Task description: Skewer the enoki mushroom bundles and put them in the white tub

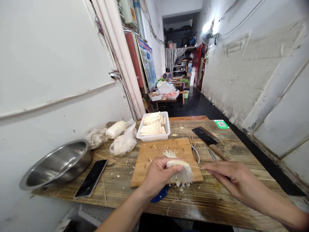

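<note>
My left hand [160, 172] grips a bunch of enoki mushrooms [182, 174] over the front right part of a wooden cutting board [149, 151]. To its right, my right hand [229, 174] pinches a thin wooden skewer [196, 167], whose far end meets the pale edge of the bunch; how deep it goes in is hidden. More loose enoki stems [170, 154] lie on the board just behind my left hand. Behind the board stands a white plastic tray [154, 138] stacked with skewered pale pieces [153, 124].
On the right lie a cleaver [205, 135], its wooden handle [219, 152] and loose skewers. Bagged enoki [124, 141], a steel basin [55, 161] and a phone [91, 178] are on the left. Farther back, a person [167, 74] is at another table with plastic bags [166, 88].
</note>
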{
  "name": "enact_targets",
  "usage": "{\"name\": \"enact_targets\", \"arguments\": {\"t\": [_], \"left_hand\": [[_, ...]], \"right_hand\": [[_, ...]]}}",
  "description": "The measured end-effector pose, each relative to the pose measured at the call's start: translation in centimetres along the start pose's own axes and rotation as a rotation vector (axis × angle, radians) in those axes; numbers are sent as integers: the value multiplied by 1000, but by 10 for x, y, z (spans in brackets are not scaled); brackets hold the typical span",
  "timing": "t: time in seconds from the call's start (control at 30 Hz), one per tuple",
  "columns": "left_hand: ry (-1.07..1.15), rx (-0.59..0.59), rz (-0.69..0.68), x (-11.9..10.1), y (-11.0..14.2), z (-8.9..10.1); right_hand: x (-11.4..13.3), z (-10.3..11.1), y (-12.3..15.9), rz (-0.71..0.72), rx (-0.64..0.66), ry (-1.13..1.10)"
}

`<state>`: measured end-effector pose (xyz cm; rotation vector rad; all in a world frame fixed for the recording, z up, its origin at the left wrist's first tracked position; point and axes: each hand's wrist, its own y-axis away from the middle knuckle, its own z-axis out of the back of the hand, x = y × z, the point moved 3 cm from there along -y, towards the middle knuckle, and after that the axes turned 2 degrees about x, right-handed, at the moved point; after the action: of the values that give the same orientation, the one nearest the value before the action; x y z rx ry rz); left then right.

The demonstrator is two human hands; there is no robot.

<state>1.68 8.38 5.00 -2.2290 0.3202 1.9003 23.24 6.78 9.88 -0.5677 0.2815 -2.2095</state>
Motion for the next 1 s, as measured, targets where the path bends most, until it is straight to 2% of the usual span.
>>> {"name": "enact_targets", "arguments": {"t": [0.17, 0.3, 0.43, 0.57, 0.83, 1.0], "left_hand": [[12, 28, 0, 6, -1, -4], [22, 40, 5, 5, -1, -4], [-136, -13, -75, -6, 4, 2], [-280, 19, -141, -16, 10, -1], [-183, 76, -100, -7, 14, -6], [-129, 108, -78, -5, 12, -15]], "right_hand": [[4, -2, -3, -5, 19, -28], [-5, -1, -3, -41, 41, -58], [-11, 2, -2, -74, 43, -120], [-7, 6, -1, -39, 55, -141], [-9, 5, 0, 3, 75, -206], [-4, 3, -4, -21, 95, -249]]}}
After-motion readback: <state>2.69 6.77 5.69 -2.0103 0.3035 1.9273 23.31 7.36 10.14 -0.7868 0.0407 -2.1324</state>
